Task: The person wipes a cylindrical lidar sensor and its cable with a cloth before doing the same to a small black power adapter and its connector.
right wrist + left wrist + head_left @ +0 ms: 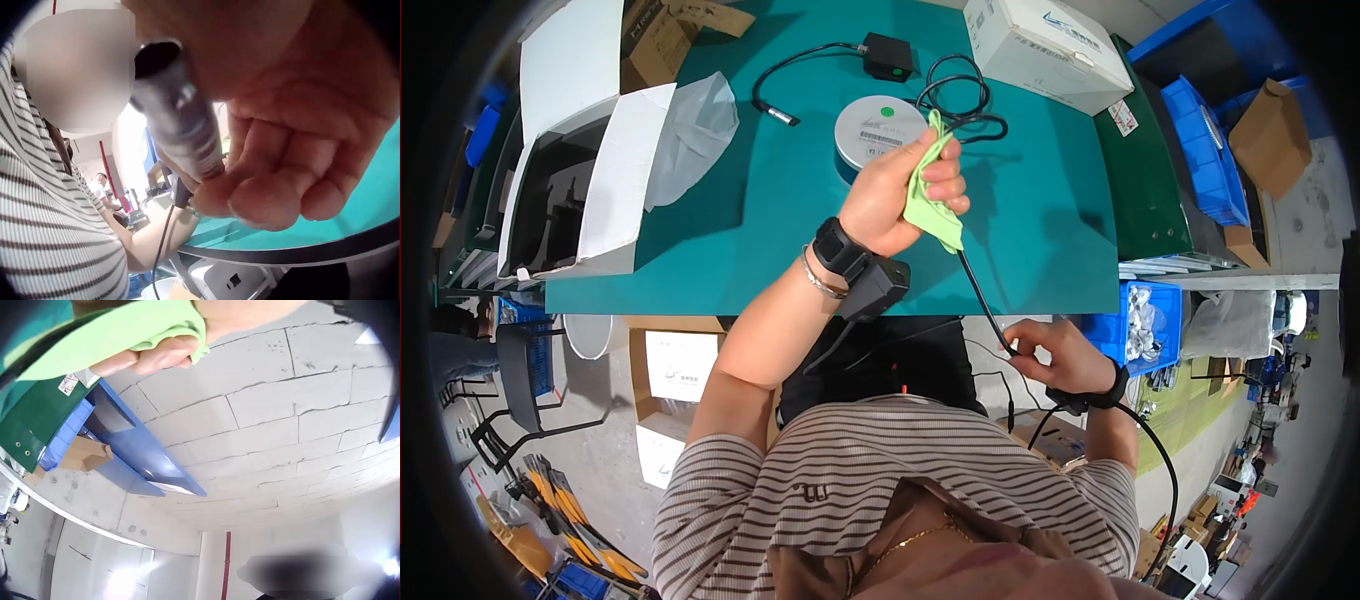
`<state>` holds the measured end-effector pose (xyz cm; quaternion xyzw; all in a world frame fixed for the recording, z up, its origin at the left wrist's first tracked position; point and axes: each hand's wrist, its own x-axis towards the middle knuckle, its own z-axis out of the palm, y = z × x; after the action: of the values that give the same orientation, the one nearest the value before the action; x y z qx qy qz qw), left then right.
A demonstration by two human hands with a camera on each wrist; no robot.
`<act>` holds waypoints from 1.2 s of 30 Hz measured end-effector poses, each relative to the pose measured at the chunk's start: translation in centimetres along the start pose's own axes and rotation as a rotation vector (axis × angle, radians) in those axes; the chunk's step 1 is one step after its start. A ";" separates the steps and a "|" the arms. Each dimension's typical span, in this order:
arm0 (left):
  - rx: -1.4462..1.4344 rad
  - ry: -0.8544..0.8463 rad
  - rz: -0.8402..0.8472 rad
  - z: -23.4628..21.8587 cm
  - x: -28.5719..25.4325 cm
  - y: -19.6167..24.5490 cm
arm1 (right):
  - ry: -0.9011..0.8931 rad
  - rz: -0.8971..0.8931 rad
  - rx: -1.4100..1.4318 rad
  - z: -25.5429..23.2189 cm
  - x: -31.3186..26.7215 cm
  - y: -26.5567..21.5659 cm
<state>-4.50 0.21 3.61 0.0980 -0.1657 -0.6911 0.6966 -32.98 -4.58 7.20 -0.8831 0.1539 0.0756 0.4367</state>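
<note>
Over the table, my left hand (900,195) grips a light green cloth (935,215), which is wrapped around a black cable (980,290). The cloth (119,337) also crosses the top of the left wrist view with fingers curled over it. Down at the table's front edge, my right hand (1065,358) pinches the end of that cable. A silver metal connector (181,119) shows at the right fingertips in the right wrist view. Behind the left hand lies a round white-topped device (878,130) with a green dot sticker, partly covered by the hand. Coiled cable (960,90) lies beside it.
Toward the back, a small black box (888,57) has a short cable ending in a metal plug (778,115). An open white box (615,190) stands left beside a plastic bag (700,130). A closed white box (1050,55) and blue bins (1205,150) are at right.
</note>
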 end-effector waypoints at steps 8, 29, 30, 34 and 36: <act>0.026 -0.032 -0.019 0.0 0.1 -0.3 | -0.075 0.018 0.364 2.7 3.1 -1.7; 0.437 -0.212 -0.344 -0.3 -0.7 -1.5 | 0.646 -0.099 -0.543 -2.7 5.6 -5.8; 0.481 -0.196 -0.315 0.1 -0.9 -1.5 | 0.641 -0.160 -0.496 -2.9 6.2 -5.4; 0.499 -0.143 -0.240 -0.2 -0.7 -1.1 | 0.561 -0.121 -0.313 -3.6 6.0 -5.9; 0.494 0.071 -0.149 0.5 -0.8 -1.0 | 0.547 -0.036 -0.223 -3.8 5.5 -6.2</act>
<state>-5.58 1.07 3.69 0.3013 -0.2972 -0.6753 0.6041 -25.72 -5.20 12.62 -0.9159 0.2409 -0.1562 0.2804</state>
